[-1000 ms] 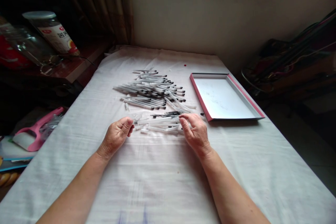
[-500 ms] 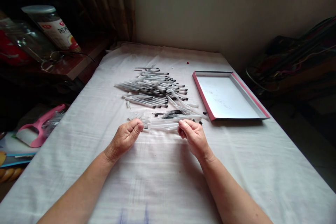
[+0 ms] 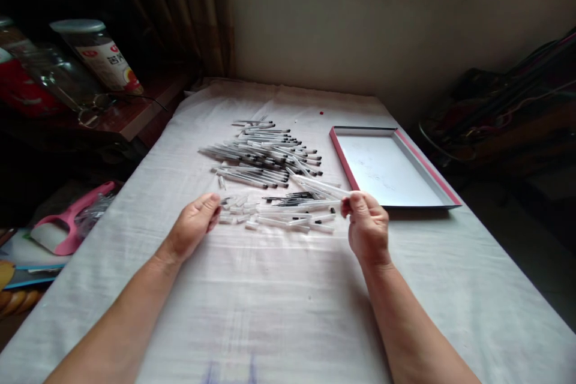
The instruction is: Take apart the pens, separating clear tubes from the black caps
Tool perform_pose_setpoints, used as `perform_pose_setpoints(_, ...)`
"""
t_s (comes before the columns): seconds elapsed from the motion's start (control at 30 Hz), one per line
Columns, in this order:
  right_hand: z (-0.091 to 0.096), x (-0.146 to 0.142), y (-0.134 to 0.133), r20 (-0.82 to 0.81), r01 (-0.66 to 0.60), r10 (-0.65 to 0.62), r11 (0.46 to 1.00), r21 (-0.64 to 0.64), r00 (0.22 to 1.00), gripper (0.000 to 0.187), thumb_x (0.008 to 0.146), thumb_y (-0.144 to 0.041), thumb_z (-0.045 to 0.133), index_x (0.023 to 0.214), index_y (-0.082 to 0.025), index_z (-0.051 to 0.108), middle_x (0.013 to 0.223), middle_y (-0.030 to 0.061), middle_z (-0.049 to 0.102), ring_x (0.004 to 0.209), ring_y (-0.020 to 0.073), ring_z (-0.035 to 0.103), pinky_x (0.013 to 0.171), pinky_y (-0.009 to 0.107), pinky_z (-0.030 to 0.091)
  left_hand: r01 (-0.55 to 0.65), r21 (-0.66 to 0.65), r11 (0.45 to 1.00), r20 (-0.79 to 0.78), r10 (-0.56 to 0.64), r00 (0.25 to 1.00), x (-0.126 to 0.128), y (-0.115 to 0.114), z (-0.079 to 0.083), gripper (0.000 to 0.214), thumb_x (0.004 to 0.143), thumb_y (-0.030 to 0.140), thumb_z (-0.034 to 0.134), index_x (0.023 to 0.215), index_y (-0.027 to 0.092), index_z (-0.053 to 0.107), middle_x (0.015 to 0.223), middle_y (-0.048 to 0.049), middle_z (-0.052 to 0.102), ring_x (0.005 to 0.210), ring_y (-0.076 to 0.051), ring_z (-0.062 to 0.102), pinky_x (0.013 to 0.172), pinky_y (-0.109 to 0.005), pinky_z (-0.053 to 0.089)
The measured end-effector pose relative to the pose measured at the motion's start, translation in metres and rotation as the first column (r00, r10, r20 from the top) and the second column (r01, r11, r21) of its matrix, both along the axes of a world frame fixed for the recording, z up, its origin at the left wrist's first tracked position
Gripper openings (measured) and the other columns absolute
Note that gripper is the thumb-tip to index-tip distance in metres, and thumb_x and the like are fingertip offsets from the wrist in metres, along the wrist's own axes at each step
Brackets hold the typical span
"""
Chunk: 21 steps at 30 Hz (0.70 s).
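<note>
At the left, the left hand (image 3: 192, 225) is held just beside the small clear caps (image 3: 238, 210), which lie to its right; its thumb and fingers are drawn near each other, but whether something is pinched there cannot be told. Between the two hands, clear tubes (image 3: 288, 223) and thin black refills (image 3: 294, 197) are spread, and behind them the pile of black-ended pens (image 3: 258, 153) is seen. By the right hand (image 3: 369, 225), a clear tube (image 3: 321, 185) is gripped between thumb and fingers, its far end pointed to the left, toward the pile. Compared with half a second ago, the left hand has been moved leftward, by which more caps are uncovered, and the right hand has been shifted rightward, near the corner of the shallow pink-edged box (image 3: 344, 159); the pile has been left unchanged. At the left, jars (image 3: 105, 63) and eyeglasses (image 3: 92, 113) are kept on a dark wooden shelf (image 3: 144, 117). The tabletop (image 3: 252, 300) is covered with a whitish cloth, and is bordered behind by a curtain (image 3: 198, 18) and a plain wall (image 3: 342, 24).
</note>
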State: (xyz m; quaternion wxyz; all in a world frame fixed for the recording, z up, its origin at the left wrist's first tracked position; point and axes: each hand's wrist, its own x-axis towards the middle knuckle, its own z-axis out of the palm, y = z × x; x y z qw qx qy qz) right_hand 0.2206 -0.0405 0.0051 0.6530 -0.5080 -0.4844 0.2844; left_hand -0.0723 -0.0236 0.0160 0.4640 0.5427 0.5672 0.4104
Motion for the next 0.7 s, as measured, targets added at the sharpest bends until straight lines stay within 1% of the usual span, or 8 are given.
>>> perform_pose_setpoints(0.07,-0.005,-0.002,0.002,0.182,-0.091,0.098,0.995,-0.045,0.978,0.024,0.089,-0.040,0.058,0.076,-0.021,0.065,0.068,0.0006,0.063,0.064,0.0159,0.058,0.063,0.029,0.046,0.042,0.136,0.990,-0.190,-0.016,0.982,0.002,0.000,-0.002,0.045,0.089,0.060,0.046,0.068,0.020,0.051,0.052,0.0048,0.044,0.047,-0.010,0.042,0.047,-0.021,0.035)
perform_pose_setpoints(0.1,-0.006,-0.005,0.003,0.293,-0.115,0.124,0.992,-0.048,0.948,0.022,0.089,-0.039,0.058,0.078,-0.022,0.065,0.072,0.0017,0.066,0.069,0.0179,0.060,0.068,0.032,0.047,0.069,0.227,0.972,-0.309,0.004,0.951,0.003,-0.001,-0.004,0.042,0.090,0.056,0.046,0.073,0.019,0.055,0.056,0.0036,0.050,0.052,-0.011,0.047,0.052,-0.022,0.039)
perform_pose_setpoints(0.17,-0.007,-0.011,0.003,0.489,-0.102,0.097,0.995,-0.016,0.867,0.019,0.089,-0.035,0.055,0.081,-0.023,0.066,0.079,0.0037,0.069,0.078,0.0210,0.062,0.077,0.036,0.047,0.137,0.403,0.905,-0.497,0.091,0.863,0.004,-0.001,-0.010,0.036,0.092,0.052,0.048,0.082,0.020,0.061,0.068,0.0006,0.060,0.064,-0.015,0.056,0.062,-0.025,0.044)
perform_pose_setpoints(0.23,-0.008,-0.014,0.004,0.614,-0.066,0.042,0.998,0.017,0.788,0.018,0.090,-0.033,0.053,0.083,-0.023,0.066,0.084,0.0052,0.070,0.085,0.0228,0.062,0.083,0.038,0.045,0.229,0.522,0.822,-0.603,0.166,0.781,0.004,-0.001,-0.015,0.033,0.094,0.048,0.048,0.089,0.020,0.064,0.080,-0.0027,0.066,0.076,-0.018,0.062,0.072,-0.028,0.046)
perform_pose_setpoints(0.33,-0.009,-0.013,0.006,0.705,-0.053,0.032,0.999,0.009,0.708,0.019,0.091,-0.031,0.050,0.084,-0.023,0.066,0.090,0.0061,0.070,0.093,0.0237,0.061,0.089,0.040,0.042,0.347,0.583,0.735,-0.684,0.212,0.699,0.004,-0.001,-0.021,0.031,0.096,0.044,0.047,0.094,0.020,0.066,0.090,-0.0060,0.068,0.087,-0.021,0.063,0.080,-0.033,0.047)
perform_pose_setpoints(0.4,-0.011,-0.011,0.007,0.726,-0.048,0.037,0.999,-0.005,0.687,0.019,0.092,-0.030,0.049,0.085,-0.023,0.065,0.093,0.0060,0.070,0.096,0.0237,0.060,0.091,0.040,0.041,0.391,0.572,0.721,-0.722,0.216,0.657,0.005,-0.001,-0.023,0.031,0.097,0.043,0.046,0.096,0.020,0.067,0.093,-0.0068,0.068,0.089,-0.023,0.062,0.080,-0.035,0.046)
perform_pose_setpoints(0.5,-0.013,-0.009,0.008,0.730,-0.040,0.047,0.999,-0.027,0.682,0.019,0.091,-0.028,0.048,0.086,-0.023,0.065,0.095,0.0060,0.071,0.098,0.0238,0.060,0.091,0.040,0.041,0.421,0.536,0.732,-0.759,0.198,0.621,0.009,-0.001,-0.024,0.029,0.097,0.042,0.047,0.099,0.021,0.068,0.097,-0.0071,0.068,0.091,-0.023,0.061,0.080,-0.037,0.045)
perform_pose_setpoints(0.7,-0.018,-0.008,0.010,0.751,-0.016,0.034,0.999,-0.031,0.660,0.018,0.090,-0.027,0.050,0.091,-0.023,0.067,0.100,0.0057,0.072,0.103,0.0246,0.060,0.092,0.040,0.039,0.370,0.530,0.763,-0.744,0.207,0.636,0.005,0.003,-0.025,0.029,0.097,0.039,0.045,0.103,0.022,0.068,0.098,-0.0067,0.068,0.095,-0.023,0.062,0.083,-0.036,0.045)
